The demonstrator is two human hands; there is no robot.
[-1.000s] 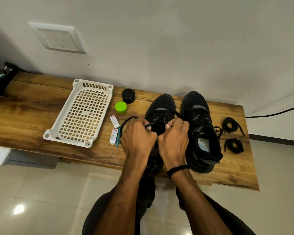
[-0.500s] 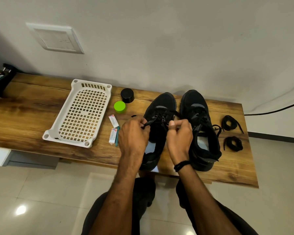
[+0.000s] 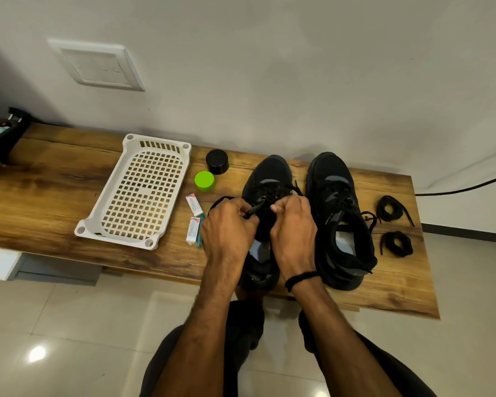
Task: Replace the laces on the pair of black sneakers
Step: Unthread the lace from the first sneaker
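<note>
Two black sneakers stand side by side on a wooden bench, toes toward the wall. Over the left sneaker both my hands work at the eyelets. My left hand pinches a black lace end, and a loop of the lace curves out to its left. My right hand is curled on the other side of the same lace. The right sneaker stands untouched with a lace threaded in it. Two coiled black laces lie to its right.
A white perforated plastic tray lies left of the shoes. Between tray and shoe are a black cap, a green cap, two small packets and a teal stick. A black cable runs along the wall at right.
My hands have drawn slightly apart and lifted from the shoe's tongue, pulling the lace; the left lace loop now shows beside my left hand. The camera has shifted slightly.
</note>
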